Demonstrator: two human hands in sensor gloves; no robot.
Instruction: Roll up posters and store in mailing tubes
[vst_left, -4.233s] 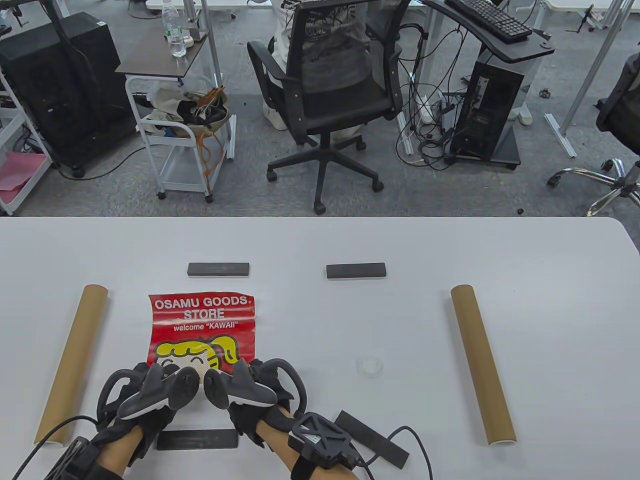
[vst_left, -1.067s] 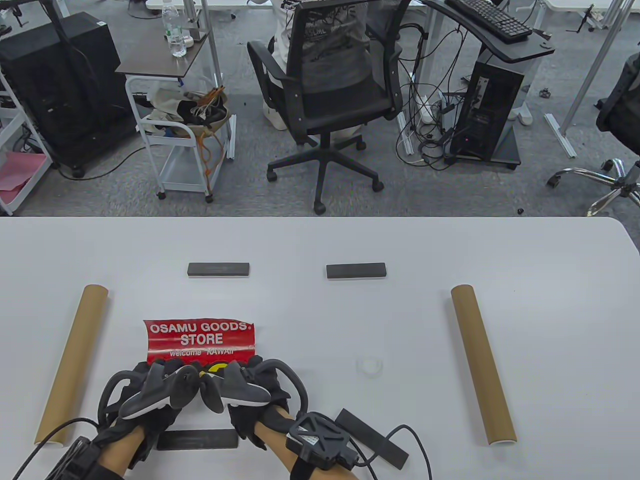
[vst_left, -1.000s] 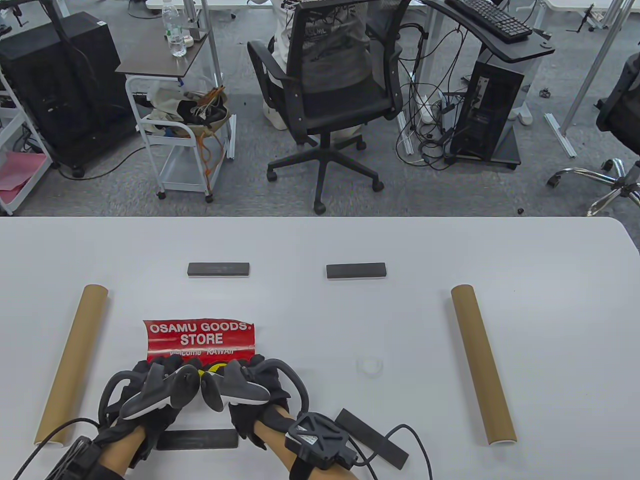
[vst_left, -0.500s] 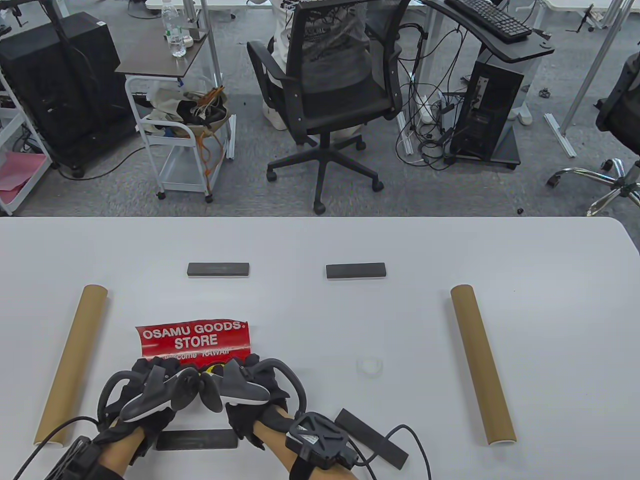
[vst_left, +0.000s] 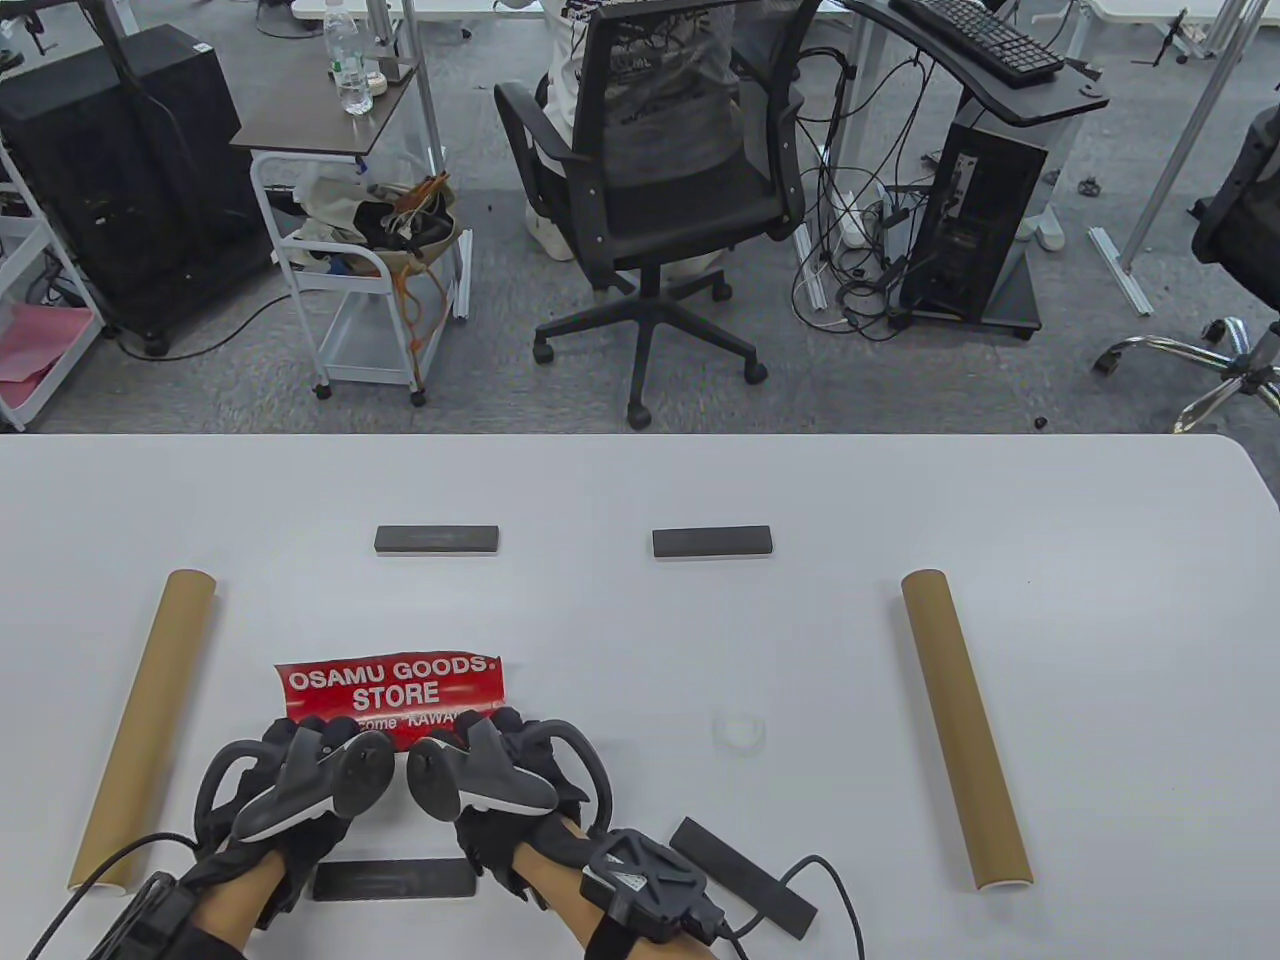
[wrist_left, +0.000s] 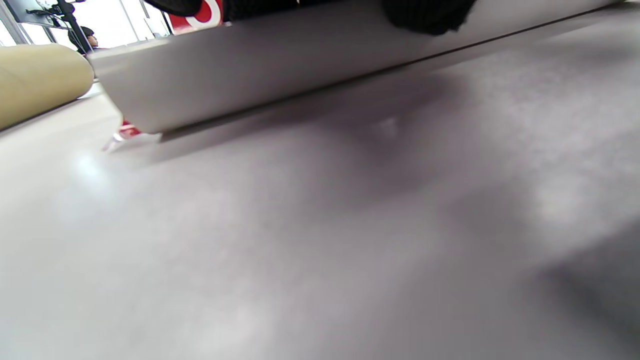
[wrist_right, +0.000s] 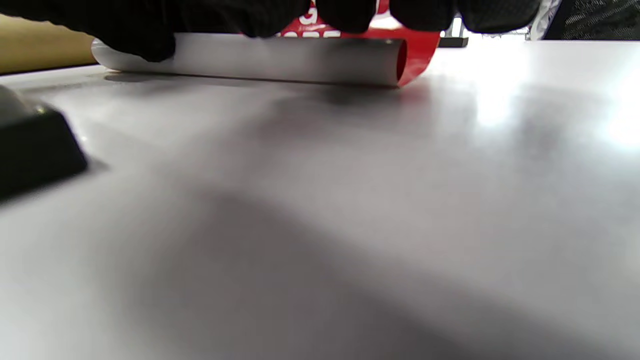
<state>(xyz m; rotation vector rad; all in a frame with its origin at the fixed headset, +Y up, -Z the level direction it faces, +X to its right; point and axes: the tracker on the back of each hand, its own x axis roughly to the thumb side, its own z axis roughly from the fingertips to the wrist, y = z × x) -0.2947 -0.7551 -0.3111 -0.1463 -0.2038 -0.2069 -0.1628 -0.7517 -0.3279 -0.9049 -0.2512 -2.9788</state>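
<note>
A red poster (vst_left: 390, 685) printed "OSAMU GOODS STORE" lies at the near left of the table, its near part wound into a roll under my hands. My left hand (vst_left: 300, 740) and right hand (vst_left: 490, 728) sit side by side, fingers curled over the roll. The left wrist view shows the roll's white back (wrist_left: 300, 65) under my fingertips (wrist_left: 425, 15). The right wrist view shows the roll's open right end (wrist_right: 395, 62) with red inside, and my fingers (wrist_right: 345, 12) on top. One brown mailing tube (vst_left: 145, 730) lies to the left, another (vst_left: 965, 730) to the right.
Two black bar weights (vst_left: 436, 540) (vst_left: 712, 541) lie beyond the poster. Two more (vst_left: 395, 880) (vst_left: 742, 875) lie near my wrists. A white tube cap (vst_left: 741, 730) sits right of my right hand. The table's far edge (vst_left: 640, 436) borders an office floor.
The flat red part has grown shorter as more of it wound into the roll. Its far edge has slid toward me. My hands have stayed in about the same place.
</note>
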